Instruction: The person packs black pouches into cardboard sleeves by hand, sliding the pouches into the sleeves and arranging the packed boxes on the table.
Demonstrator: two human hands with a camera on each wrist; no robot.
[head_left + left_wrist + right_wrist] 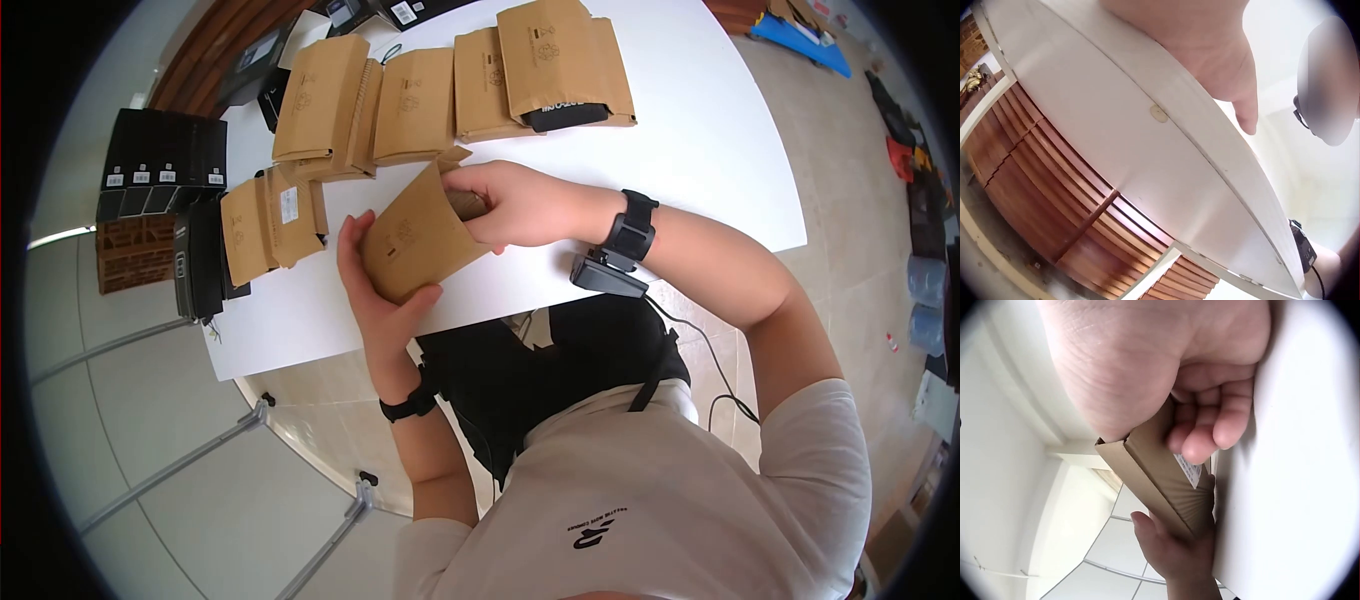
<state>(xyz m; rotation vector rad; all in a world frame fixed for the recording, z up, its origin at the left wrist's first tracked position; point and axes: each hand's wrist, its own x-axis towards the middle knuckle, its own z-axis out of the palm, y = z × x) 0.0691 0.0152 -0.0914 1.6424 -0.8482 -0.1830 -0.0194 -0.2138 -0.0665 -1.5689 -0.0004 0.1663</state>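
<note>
A brown cardboard box [415,240] is held tilted above the white table [700,190], its near end toward the left hand [378,310]. That hand grips it with the thumb on one side and fingers on the other. At the box's other end, the right hand [525,205] has its fingers curled at the raised flap and opening; the fingertips inside are partly hidden. In the right wrist view, the right hand [1166,369] is bent over the box [1160,469], and the left hand [1179,553] supports the far end. The left wrist view shows only part of the left hand [1210,50].
Several brown boxes [415,105] lie in a row along the table's far side, one with a black item [568,117] protruding. Two more [245,232] lie at left. Black boxes [160,155] stand beyond the left edge. A cable [700,340] hangs from the right wrist camera.
</note>
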